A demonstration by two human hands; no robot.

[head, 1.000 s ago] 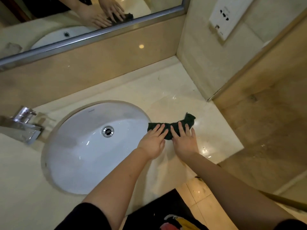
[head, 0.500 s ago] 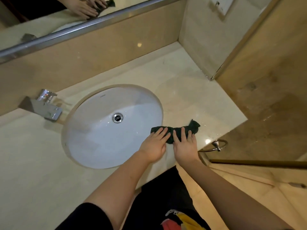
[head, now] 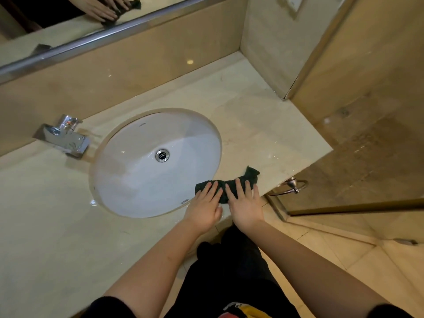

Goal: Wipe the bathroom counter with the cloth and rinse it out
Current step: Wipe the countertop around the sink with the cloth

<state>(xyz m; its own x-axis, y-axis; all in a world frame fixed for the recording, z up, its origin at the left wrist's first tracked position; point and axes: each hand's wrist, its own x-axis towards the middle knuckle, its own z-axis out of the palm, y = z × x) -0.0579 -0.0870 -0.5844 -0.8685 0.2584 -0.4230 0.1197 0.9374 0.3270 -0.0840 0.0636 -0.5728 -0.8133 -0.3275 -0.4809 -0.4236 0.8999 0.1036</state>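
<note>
A dark green cloth (head: 251, 176) lies bunched in a long strip on the beige marble counter (head: 263, 125), close to the counter's front edge and just right of the white oval sink (head: 128, 180). My left hand (head: 205, 206) presses flat on the cloth's left end with straight fingers. Beside it, my right hand (head: 245, 203) presses flat on the cloth's middle. The right tip of the cloth sticks out past my fingers. Wet streaks shine on the counter around the cloth.
A chrome faucet (head: 63, 136) stands left of the sink. A mirror (head: 57, 26) runs along the back wall. A glass shower partition (head: 367, 134) bounds the counter on the right, with a chrome towel ring (head: 291, 187) below the counter's corner. The drain (head: 162, 155) sits mid-basin.
Both hands have dragged the cloth toward me across the counter, to near the front edge. My head has tilted down, bringing the faucet and the towel ring into view.
</note>
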